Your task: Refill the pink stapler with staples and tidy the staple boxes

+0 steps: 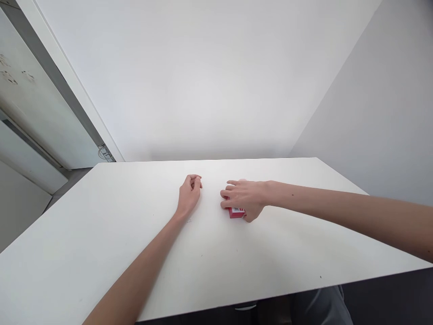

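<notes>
My right hand [245,195] reaches in from the right and lies over a small red box [236,215] on the white table [209,280]. Its fingers bend around the box's left side and the thumb is at its right. Only the near end of the box, with a bit of white label, shows; the hand covers the remainder. To the left, apart from the box, my left hand [190,194] rests on the table with its fingers curled in toward the thumb. I see nothing held in it.
A white wall [216,81] stands behind the table's far edge, and a grey wall [389,113] is on the right. At left are a door frame and a cable [102,151] near the floor. The person's leg [321,307] is under the near edge.
</notes>
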A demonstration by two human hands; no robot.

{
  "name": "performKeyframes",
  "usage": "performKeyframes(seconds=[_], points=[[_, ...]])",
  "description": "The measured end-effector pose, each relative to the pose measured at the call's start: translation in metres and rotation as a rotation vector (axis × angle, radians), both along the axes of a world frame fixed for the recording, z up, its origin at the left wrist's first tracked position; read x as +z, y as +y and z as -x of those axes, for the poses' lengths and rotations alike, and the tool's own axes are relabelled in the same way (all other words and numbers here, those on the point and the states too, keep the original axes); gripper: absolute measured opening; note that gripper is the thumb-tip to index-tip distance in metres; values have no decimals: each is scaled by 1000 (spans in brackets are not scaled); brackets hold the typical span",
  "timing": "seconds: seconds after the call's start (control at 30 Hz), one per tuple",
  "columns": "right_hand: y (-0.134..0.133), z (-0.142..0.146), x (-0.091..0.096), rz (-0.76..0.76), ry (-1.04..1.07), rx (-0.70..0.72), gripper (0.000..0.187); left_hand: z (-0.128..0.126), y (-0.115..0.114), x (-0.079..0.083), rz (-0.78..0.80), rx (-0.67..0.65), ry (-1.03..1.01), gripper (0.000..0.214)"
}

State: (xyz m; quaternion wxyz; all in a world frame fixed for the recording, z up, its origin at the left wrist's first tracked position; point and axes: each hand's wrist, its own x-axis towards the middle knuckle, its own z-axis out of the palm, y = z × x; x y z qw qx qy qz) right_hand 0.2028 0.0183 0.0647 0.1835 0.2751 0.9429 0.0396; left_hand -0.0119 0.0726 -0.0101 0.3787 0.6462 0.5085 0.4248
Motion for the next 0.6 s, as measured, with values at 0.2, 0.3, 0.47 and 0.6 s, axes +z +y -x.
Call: performKeyframes(seconds=[0.2, 0.3, 0.47, 0.6], points=[[-10, -44, -6, -3, 16, -54, 45, 0, -1, 2, 5, -5, 13, 26], [-18, -72, -7, -7, 1, -88, 44, -1, -2, 3, 3, -4, 20, 26], [-33, -124, -8, 12, -12, -163, 42, -2, -1, 3, 3, -9, 20, 28], [-46, -163, -13, 17, -68, -246, 44, -3, 0, 2, 4, -16, 19, 28]])
